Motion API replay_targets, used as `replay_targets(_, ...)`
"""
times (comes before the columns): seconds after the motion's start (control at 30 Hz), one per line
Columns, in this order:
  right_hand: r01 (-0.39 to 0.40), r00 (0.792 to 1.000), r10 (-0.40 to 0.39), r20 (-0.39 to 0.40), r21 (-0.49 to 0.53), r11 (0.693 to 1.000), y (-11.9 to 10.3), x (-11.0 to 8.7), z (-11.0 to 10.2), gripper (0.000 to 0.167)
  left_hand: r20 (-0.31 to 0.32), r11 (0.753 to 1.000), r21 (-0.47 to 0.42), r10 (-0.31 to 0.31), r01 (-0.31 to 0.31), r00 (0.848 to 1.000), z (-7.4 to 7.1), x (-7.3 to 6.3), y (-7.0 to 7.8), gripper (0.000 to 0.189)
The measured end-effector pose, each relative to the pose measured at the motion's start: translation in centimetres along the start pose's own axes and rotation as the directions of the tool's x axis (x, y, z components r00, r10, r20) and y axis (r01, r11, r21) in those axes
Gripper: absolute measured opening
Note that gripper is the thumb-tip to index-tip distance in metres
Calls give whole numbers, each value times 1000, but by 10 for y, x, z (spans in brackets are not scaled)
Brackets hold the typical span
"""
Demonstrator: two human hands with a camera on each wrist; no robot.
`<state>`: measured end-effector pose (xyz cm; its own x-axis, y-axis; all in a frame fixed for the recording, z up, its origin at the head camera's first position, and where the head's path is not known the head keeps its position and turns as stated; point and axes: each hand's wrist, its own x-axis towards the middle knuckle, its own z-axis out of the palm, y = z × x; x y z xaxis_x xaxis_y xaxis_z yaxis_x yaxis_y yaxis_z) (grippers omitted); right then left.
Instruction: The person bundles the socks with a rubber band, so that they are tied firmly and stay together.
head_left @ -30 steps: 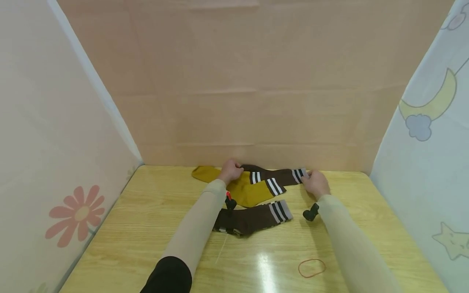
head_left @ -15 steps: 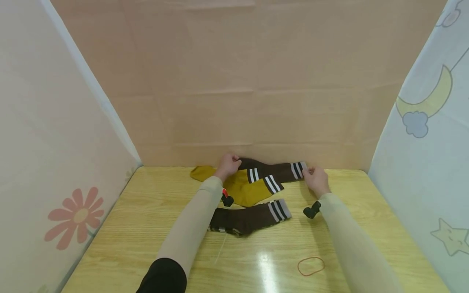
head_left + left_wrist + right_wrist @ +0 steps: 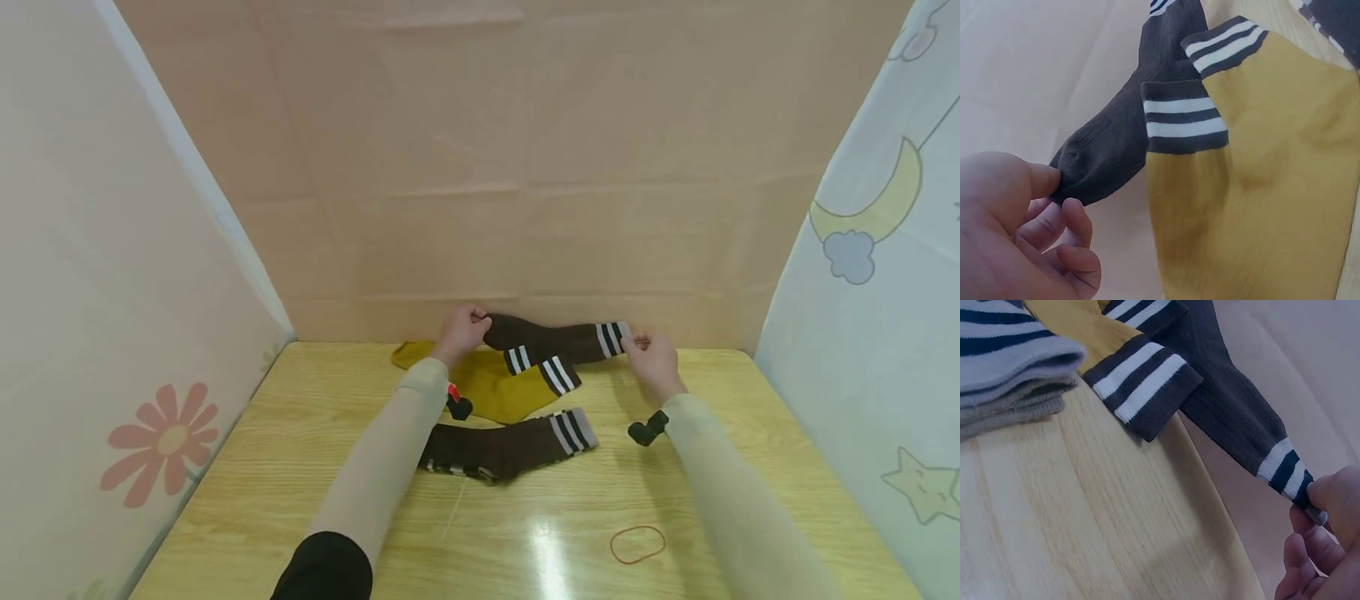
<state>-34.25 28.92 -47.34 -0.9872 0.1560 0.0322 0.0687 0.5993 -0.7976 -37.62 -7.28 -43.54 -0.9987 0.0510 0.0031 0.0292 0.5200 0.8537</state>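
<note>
A dark brown sock (image 3: 558, 340) with a striped grey cuff stretches between both hands at the table's back edge. My left hand (image 3: 461, 332) pinches its toe, as the left wrist view shows with the sock's foot (image 3: 1100, 150) between thumb and finger. At the other end my right hand (image 3: 652, 362) pinches the striped cuff (image 3: 1291, 475). Two mustard yellow socks (image 3: 510, 396) with dark, white-striped cuffs lie just in front, overlapping. Nearer still lie stacked brown socks (image 3: 510, 448) with grey-striped cuffs, their left end partly behind the left forearm.
A red rubber band (image 3: 637, 545) lies on the wooden table (image 3: 247, 500) at the front right. A brown paper-like wall (image 3: 480, 208) stands behind the table, and printed curtains (image 3: 862, 333) flank both sides.
Both hands have lifted the brown sock, raising it from the table's back edge and drawing it clear of the yellow cuffs. The left hand has moved slightly left and up.
</note>
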Motion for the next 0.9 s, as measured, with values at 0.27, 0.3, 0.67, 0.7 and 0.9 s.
replay_targets(0.27, 40, 999, -40, 20, 6, 999, -7, -3, -4, 49, -14, 999, -34, 20, -20, 1000, -15, -4, -1, 21)
replay_targets(0.3, 41, 999, -42, 23, 6, 999, -8, -3, -4, 49, -13, 999, -43, 20, -21, 1000, -17, -6, -1, 21)
replay_targets(0.67, 76, 997, -76, 24, 14, 997, -18, -5, -5, 52, -3, 992, -125, 27, -27, 1000, -31, -15, 0, 23)
replay_targets(0.7, 77, 997, -78, 21, 15, 997, -20, -5, -5, 50, -3, 991, -129, 24, -24, 1000, -33, -16, 1, 23)
replay_targets(0.9, 123, 992, -123, -4, 27, 992, -25, -5, -7, 47, -6, 988, -152, 20, -20, 1000, -40, -19, 4, 23)
